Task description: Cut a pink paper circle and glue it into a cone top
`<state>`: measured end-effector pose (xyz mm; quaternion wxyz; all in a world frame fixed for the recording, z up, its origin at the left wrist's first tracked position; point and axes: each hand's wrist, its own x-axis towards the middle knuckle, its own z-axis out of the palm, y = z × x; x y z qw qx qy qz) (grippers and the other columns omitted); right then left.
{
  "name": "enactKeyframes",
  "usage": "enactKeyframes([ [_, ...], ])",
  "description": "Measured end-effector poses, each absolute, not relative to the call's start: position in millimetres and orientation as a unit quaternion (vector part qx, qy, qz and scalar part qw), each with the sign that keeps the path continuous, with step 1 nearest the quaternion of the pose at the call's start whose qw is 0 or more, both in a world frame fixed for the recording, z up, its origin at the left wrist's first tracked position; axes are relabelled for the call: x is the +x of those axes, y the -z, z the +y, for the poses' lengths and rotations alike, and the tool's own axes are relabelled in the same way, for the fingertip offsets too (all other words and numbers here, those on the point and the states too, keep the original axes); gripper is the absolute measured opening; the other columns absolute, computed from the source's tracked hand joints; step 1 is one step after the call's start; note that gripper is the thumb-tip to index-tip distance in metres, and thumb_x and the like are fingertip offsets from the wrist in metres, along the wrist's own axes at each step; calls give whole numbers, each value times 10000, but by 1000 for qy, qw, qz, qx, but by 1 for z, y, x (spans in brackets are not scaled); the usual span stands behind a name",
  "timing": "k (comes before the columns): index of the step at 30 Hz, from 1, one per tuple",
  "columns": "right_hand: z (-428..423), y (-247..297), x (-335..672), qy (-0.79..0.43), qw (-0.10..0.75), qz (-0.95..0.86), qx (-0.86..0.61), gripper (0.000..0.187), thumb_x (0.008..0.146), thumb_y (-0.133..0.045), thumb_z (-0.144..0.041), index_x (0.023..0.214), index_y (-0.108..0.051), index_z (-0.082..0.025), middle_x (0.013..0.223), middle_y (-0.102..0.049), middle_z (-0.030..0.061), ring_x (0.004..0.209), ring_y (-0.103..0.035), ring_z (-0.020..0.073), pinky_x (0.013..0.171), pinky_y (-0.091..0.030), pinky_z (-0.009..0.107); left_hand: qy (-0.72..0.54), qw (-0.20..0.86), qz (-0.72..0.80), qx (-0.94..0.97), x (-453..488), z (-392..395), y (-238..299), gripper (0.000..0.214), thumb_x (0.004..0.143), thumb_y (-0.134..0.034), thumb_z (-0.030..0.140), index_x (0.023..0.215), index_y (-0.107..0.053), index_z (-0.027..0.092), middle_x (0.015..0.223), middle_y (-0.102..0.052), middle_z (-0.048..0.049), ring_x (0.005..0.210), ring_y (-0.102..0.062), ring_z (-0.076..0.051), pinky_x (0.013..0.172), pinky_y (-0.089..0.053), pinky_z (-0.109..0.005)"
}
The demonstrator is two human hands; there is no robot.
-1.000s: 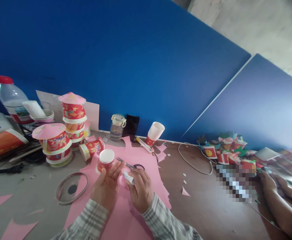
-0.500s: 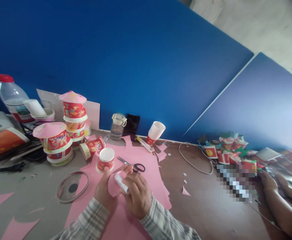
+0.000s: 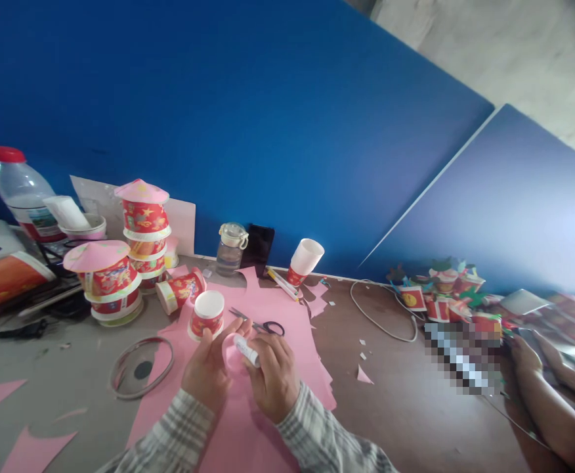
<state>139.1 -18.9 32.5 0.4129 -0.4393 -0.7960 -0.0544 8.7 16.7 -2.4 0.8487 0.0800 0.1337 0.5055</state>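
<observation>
A white glue stick (image 3: 247,352) is gripped in my right hand (image 3: 275,381), its tip against a small curved piece of pink paper (image 3: 230,353). My left hand (image 3: 206,376) holds that piece from the left, its fingers reaching behind it and partly hidden. Just beyond my left thumb stands a red-and-white paper cup (image 3: 207,323), open side up. Black-handled scissors (image 3: 270,327) lie partly open behind my hands, on a large pink paper sheet (image 3: 297,355).
Stacked red cups with pink paper cone tops (image 3: 142,217) stand at left, near a lying cup (image 3: 182,290) and a tape-like ring (image 3: 142,368). A water bottle (image 3: 231,249), phone (image 3: 258,246) and tilted cups (image 3: 304,259) are behind. At right are another person's arms (image 3: 543,381).
The pink piece has turned and now shows a narrower, curled side. The glue stick has shifted slightly right along it, and my left fingers stretch out further behind.
</observation>
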Motion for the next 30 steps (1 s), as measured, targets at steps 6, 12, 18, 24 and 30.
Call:
enactKeyframes([
  [6,-17,-34,142,48,396,-801,-446,115,831,-508,-212,933,-550,-179,830,-632,64,727,-585,212,660,-485,326,-516,835,186,47,9,18,-1,530,677,-356,514,1015,-532,145,1036,-609,-115,1099,-358,-268,948,-253,-440],
  [12,-18,-42,148,72,412,-797,-435,190,804,-533,-191,993,-552,-199,868,-634,59,748,-599,217,657,-487,336,-510,825,239,58,13,13,-15,602,625,-356,593,1019,-522,169,1019,-613,-118,1028,-438,-281,862,-361,-447],
  [18,-23,-43,145,59,394,-836,-377,299,788,-537,-155,1081,-512,-212,852,-642,64,689,-604,229,632,-492,358,-499,827,254,39,15,11,-17,661,567,-401,637,997,-535,153,1007,-607,-141,977,-473,-318,820,-381,-469],
  [24,-27,-44,138,40,377,-862,-336,334,787,-507,-82,1098,-491,-203,866,-642,64,737,-603,214,679,-505,331,-427,877,221,1,16,9,-20,741,539,-365,680,999,-524,121,993,-593,-167,904,-515,-327,704,-443,-455],
  [30,-23,-44,141,58,378,-842,-381,217,798,-503,-124,1005,-537,-179,832,-629,73,716,-589,222,651,-494,336,-449,879,156,40,21,7,-22,643,577,-389,641,942,-551,137,902,-621,-124,849,-545,-284,697,-456,-412],
])
